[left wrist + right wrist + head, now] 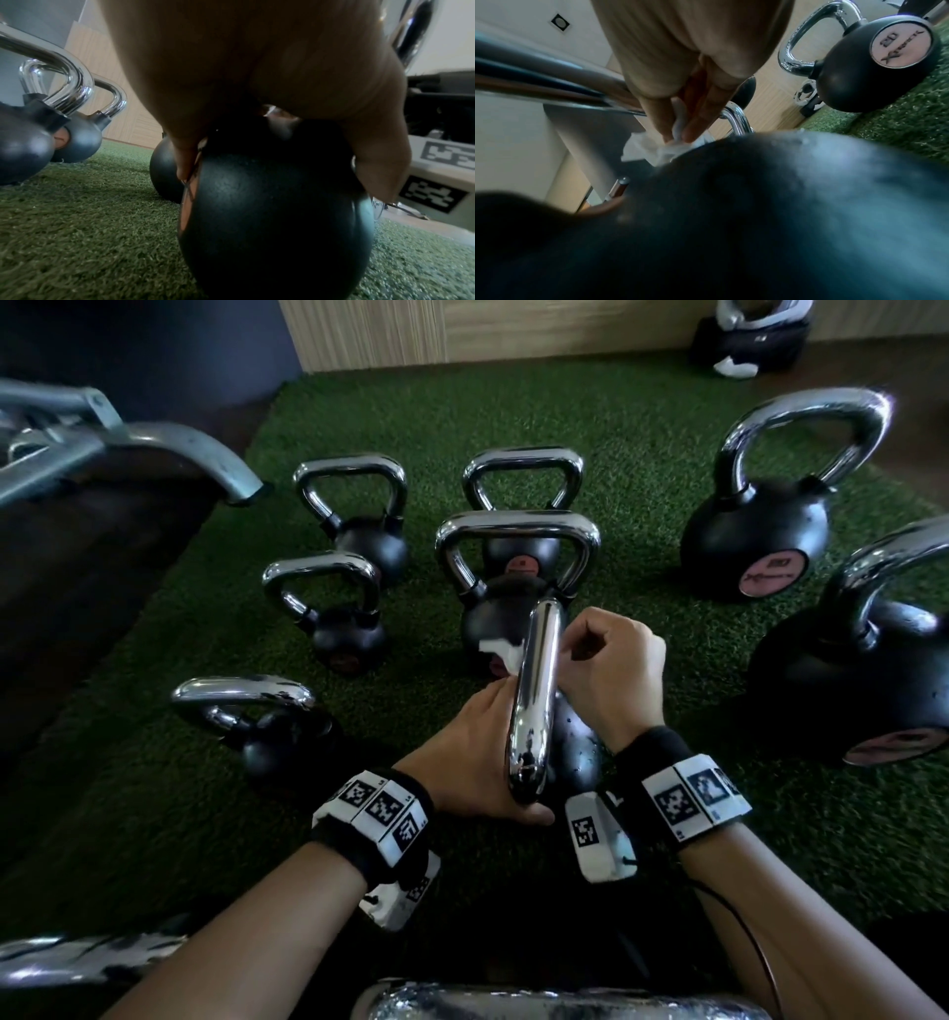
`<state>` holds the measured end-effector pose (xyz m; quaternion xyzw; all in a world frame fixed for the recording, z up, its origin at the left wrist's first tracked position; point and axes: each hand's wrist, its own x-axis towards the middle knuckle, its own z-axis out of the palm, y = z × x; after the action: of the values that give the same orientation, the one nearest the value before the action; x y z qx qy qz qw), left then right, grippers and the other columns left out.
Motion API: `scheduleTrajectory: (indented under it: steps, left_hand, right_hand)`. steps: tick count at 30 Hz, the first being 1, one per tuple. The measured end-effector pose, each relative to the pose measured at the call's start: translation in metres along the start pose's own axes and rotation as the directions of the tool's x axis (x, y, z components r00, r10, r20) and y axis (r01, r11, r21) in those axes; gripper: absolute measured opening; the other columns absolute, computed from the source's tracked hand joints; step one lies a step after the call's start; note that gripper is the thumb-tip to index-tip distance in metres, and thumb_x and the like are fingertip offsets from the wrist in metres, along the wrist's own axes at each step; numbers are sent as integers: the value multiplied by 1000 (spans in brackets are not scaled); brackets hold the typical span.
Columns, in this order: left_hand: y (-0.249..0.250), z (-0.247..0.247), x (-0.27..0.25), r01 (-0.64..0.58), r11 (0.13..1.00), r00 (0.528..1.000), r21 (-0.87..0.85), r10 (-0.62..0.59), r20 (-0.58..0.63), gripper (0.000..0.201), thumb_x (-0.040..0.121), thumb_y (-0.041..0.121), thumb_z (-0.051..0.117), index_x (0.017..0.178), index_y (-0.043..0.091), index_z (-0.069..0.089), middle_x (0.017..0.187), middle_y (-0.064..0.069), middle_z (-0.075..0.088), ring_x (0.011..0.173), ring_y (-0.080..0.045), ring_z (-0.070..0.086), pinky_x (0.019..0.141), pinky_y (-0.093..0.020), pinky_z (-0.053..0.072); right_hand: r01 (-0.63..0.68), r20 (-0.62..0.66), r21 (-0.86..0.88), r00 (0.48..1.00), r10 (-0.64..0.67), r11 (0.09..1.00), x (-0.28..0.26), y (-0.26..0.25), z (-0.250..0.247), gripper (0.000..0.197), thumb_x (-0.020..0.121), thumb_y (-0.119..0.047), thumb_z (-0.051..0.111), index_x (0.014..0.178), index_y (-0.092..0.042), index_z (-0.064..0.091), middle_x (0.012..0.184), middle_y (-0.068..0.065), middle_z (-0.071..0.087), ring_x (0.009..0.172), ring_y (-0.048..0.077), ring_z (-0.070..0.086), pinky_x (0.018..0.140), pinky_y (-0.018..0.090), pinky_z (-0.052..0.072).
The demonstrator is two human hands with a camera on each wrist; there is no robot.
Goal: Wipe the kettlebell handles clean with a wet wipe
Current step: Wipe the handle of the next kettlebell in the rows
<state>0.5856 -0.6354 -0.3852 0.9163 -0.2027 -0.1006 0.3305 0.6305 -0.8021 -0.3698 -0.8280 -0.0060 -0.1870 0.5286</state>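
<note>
A black kettlebell [575,747] stands on the turf right in front of me, its chrome handle [534,701] seen end-on from the head view. My left hand [467,752] grips the kettlebell from the left, thumb under the handle's near end; the left wrist view shows the fingers [185,160] and thumb curled over the black ball [277,223]. My right hand [606,660] is curled at the handle's right side and pinches a white wet wipe [500,654]. The right wrist view has the fingertips [693,130] squeezing the crumpled wipe [652,150] under the handle [552,85].
Several more chrome-handled kettlebells stand around on the green turf [642,454]: small ones at left [328,629], one just behind [513,618], large ones at right [760,531]. A grey metal frame [154,449] juts in from the left. Another chrome handle [565,1004] lies near my body.
</note>
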Motion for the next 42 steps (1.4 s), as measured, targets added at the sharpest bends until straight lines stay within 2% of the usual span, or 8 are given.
scheduleTrajectory:
  steps: [6, 10, 14, 17, 19, 23, 29, 42]
  left_hand:
    - [2, -4, 0, 8, 1000, 998, 20, -9, 64, 126, 50, 43, 102, 150, 11, 32, 148, -4, 40, 143, -21, 37, 123, -44, 30]
    - [-3, -13, 11, 0, 961, 956, 277, -82, 283, 117, 58, 48, 96, 153, 19, 34, 153, 2, 29, 150, -20, 18, 127, -31, 18]
    - [-20, -46, 34, 125, 988, 898, 92, -152, 413, 99, 75, 3, 84, 156, 22, 31, 147, 12, 46, 136, -5, 44, 108, -11, 38]
    - [-14, -69, 47, 145, 985, 962, 98, -163, 220, 100, 83, -8, 66, 163, 27, 16, 162, -6, 39, 140, -23, 50, 115, -38, 44]
    - [1, -81, 58, 46, 979, 998, 200, -55, 41, 100, 83, 0, 71, 162, 35, 20, 157, -1, 45, 131, -20, 57, 110, -34, 46]
    - [31, -95, 77, -156, 956, 984, 248, 127, 128, 78, 78, 14, 74, 144, 48, 50, 137, 5, 63, 122, -14, 60, 106, -34, 49]
    - [43, -100, 79, -231, 924, 968, 306, 187, 167, 26, 75, 20, 67, 96, 35, 68, 74, 12, 66, 67, 4, 59, 64, -16, 44]
    - [24, -90, 45, -36, 955, 975, 294, 97, -198, 15, 78, 24, 60, 90, 28, 68, 75, 1, 70, 73, -24, 69, 69, -31, 57]
  right_hand:
    - [2, 174, -109, 985, 17, 994, 2, 1, -7, 23, 64, -6, 75, 59, -22, 60, 54, -9, 60, 52, -1, 54, 54, 8, 38]
    - [-235, 411, 147, 898, 157, 961, -8, 6, -34, 27, 75, -3, 84, 92, -20, 73, 72, 7, 70, 60, 14, 65, 57, 27, 54]
    - [-353, 641, 230, 756, 132, 907, -24, -6, -60, 15, 86, -3, 76, 97, -13, 80, 77, 9, 73, 66, 15, 65, 61, 26, 56]
    - [-344, 686, 106, 704, 182, 933, -27, -20, -68, 13, 90, -5, 73, 101, -11, 78, 78, 7, 75, 68, 16, 67, 65, 29, 59]
    - [-337, 715, 64, 672, 192, 939, -25, -32, -70, 12, 92, -7, 72, 103, -7, 77, 78, 8, 74, 70, 16, 67, 65, 27, 59]
    - [-329, 780, -1, 591, 207, 944, -20, -56, -73, 38, 79, -30, 84, 101, 0, 77, 83, 13, 72, 76, 21, 67, 75, 35, 58]
    - [-8, 697, -433, 631, 340, 901, -19, -76, -55, 73, 53, -70, 88, 89, -7, 77, 75, 10, 74, 58, 10, 59, 60, 35, 48]
    - [31, 564, -542, 754, 336, 840, -22, -92, -65, 21, 59, -36, 91, 70, -22, 81, 53, -7, 66, 44, 0, 53, 45, 16, 42]
